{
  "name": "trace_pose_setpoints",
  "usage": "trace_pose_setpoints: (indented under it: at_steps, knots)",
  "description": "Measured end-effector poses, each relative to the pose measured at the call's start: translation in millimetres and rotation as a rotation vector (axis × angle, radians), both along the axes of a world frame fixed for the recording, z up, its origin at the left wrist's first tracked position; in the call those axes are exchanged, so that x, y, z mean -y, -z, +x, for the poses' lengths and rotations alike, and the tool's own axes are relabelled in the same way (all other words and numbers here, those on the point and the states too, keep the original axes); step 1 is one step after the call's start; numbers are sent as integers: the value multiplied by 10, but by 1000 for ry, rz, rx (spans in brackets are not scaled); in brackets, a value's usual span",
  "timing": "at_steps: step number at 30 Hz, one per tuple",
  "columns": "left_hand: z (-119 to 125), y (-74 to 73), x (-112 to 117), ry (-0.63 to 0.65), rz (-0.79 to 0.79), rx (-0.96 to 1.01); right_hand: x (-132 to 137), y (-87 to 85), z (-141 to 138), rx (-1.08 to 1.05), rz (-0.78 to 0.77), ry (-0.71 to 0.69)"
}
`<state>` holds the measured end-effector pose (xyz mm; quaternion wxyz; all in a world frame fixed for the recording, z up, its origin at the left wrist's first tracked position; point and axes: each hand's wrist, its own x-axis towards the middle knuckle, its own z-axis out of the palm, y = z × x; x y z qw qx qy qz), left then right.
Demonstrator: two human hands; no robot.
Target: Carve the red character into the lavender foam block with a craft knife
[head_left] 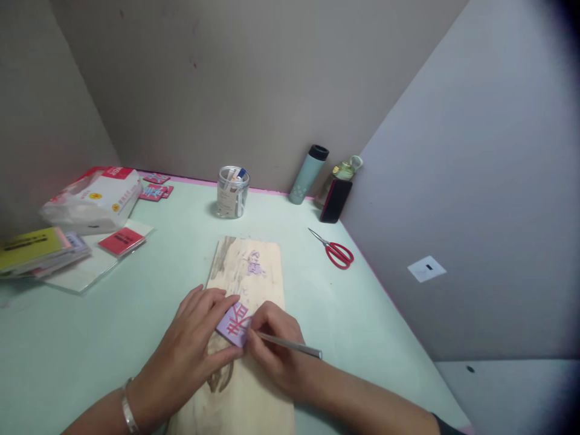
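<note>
A small purple carving block (234, 325) with red character-like lines on its top face lies on a wooden board (267, 386). My left hand (194, 335) grips the block between thumb and fingers along its edges. My right hand (276, 347) is closed around a slim silver-handled carving knife (294, 345), pen-fashion, close against the block's right side. The knife's tip is hidden by my fingers. Further up the board lie purple shavings (255, 263).
Red-handled scissors (338, 254) lie right of the board. Behind stand a glass jar (232, 193) of pens, a teal bottle (308, 175), a green bottle (347, 168) and a phone (336, 200). On the left are a tissue pack (97, 199), a red packet (122, 240) and stacked packets (36, 251).
</note>
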<state>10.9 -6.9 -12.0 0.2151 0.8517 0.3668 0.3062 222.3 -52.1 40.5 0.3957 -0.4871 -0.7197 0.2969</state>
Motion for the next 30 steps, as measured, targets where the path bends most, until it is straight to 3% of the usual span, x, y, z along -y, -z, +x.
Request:
trace_pose_setpoints:
  at_steps: [17,30]
  knots:
    - [-6,11,4,7,20,-19,-6,64,1,96,136,-19]
    - [3,-3,-22,16,55,-41,-10,38,-5,84,102,-24]
